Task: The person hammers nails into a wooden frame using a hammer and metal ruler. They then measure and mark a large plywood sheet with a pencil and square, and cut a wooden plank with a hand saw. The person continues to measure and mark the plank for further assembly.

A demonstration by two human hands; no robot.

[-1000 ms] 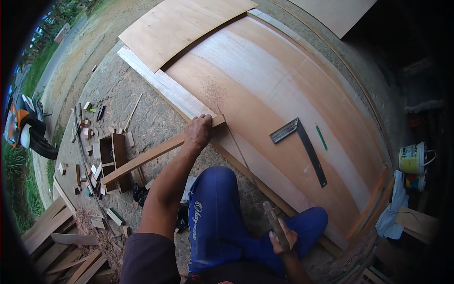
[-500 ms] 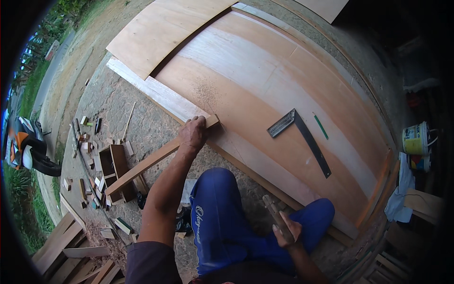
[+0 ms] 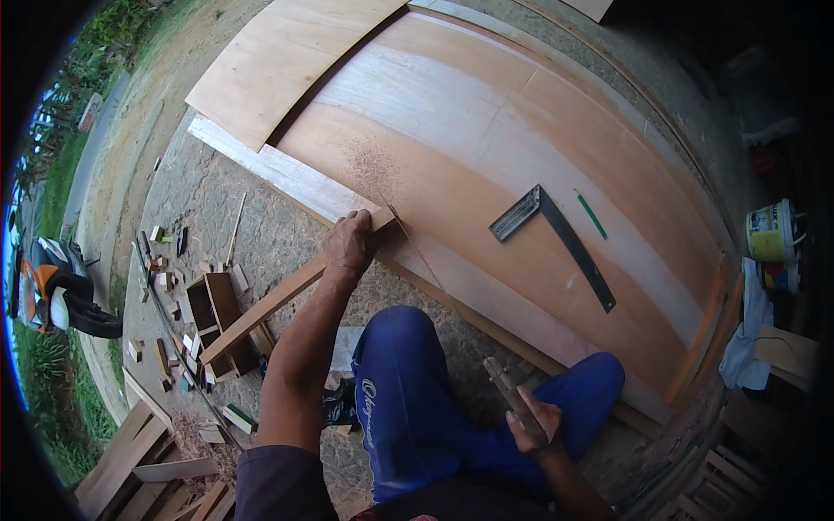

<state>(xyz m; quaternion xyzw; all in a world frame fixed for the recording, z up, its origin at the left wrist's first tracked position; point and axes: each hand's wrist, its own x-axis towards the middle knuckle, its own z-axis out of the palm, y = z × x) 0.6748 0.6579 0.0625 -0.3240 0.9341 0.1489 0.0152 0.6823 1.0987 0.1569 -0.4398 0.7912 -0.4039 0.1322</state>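
Observation:
My left hand (image 3: 349, 245) is closed round a narrow wooden strip (image 3: 278, 306) near its far end and bears down on it at the near edge of a large wooden panel (image 3: 486, 174). The strip slants back toward my left, off the panel. In my right hand (image 3: 534, 424), low on the right beside my knee, is the wooden handle of a handsaw (image 3: 508, 388). Its blade, nearly edge-on, shows only as a thin line reaching to the strip's end. Sawdust (image 3: 373, 165) lies on the panel just beyond that end.
A try square (image 3: 569, 247) and green pencil (image 3: 591, 215) lie on the panel. A plywood sheet (image 3: 278, 61) covers its far left. On the concrete at left are an open wooden box (image 3: 224, 317) and several offcuts. A bucket (image 3: 771, 233) stands at right; a motorcycle (image 3: 65, 286) is outside.
My right hand and the saw handle have shifted slightly right and back. The left hand keeps its hold on the strip. The whole view has shifted a little.

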